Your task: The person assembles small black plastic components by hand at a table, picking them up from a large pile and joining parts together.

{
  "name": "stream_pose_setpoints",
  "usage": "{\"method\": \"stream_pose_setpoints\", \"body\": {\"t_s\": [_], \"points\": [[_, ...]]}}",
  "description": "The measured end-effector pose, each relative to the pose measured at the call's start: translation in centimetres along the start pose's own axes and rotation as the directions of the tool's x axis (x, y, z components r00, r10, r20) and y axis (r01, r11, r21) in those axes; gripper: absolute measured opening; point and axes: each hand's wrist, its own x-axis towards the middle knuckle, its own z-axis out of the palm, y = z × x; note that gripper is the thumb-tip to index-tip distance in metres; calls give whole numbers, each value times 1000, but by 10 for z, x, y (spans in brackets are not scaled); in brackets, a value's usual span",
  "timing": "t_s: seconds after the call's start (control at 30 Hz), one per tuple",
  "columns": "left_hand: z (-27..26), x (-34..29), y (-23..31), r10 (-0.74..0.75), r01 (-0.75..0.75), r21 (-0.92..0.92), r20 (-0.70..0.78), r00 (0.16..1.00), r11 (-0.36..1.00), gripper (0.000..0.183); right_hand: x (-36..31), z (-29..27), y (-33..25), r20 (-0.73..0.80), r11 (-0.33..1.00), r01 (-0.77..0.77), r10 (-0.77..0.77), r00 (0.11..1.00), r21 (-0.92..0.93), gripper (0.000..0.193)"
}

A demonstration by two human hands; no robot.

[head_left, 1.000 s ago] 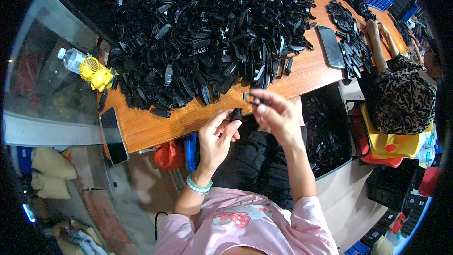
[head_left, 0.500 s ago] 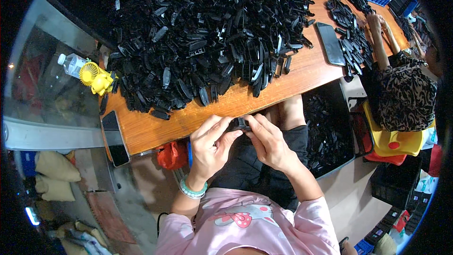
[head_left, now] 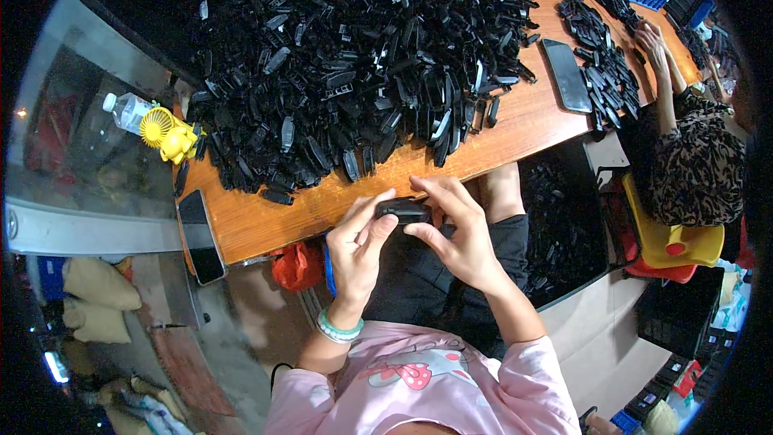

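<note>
Near the front edge of the table, a small elongated black plastic piece [head_left: 405, 210] with rounded ends is held in front of my body. My left hand [head_left: 358, 243] pinches its left end between thumb and fingers. At the right end is my right hand [head_left: 461, 234], its thumb along the lower edge and its bent fingers against the end, while the index finger is lifted off. The underside of the piece is hidden. Beyond my hands, a large heap of similar black plastic pieces [head_left: 322, 72] covers much of the wooden table [head_left: 266, 229].
A phone [head_left: 200, 235] lies at the left table edge, near a yellow fan [head_left: 169, 135] and a plastic bottle [head_left: 126, 111]. Another phone [head_left: 566, 75] lies by a smaller pile [head_left: 608, 84]. A co-worker [head_left: 696, 157] sits at right. Beside my leg stands a black bin [head_left: 600, 229].
The black plastic piece has been turned so that a broad, smooth side shows. My right index finger has lifted from it and the right fingers have spread. The co-worker's hands have shifted slightly.
</note>
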Motion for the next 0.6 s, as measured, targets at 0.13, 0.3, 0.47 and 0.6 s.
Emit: {"method": "stream_pose_setpoints", "body": {"t_s": [0.13, 0.3, 0.47, 0.6], "points": [[-3, -2, 2, -94, 125, -274, 123, 988, 954, 31, -5, -3, 14, 202, 914, -216, 153, 967, 342, 36], [-6, 10, 5, -81, 136, -233, 231, 970, 963, 33, -8, -9, 18, 125, 882, -177, 135, 983, 436, 31], [-8, 55, -20, 346, -383, 549, 175, 922, 743, 29, -1, -7, 22, 424, 966, -247, 193, 885, 77, 30], [16, 78, -18, 334, -354, 888, 253, 908, 292, 35, 39, -8, 37, -16, 973, 178, -182, 983, -146, 19]]}}
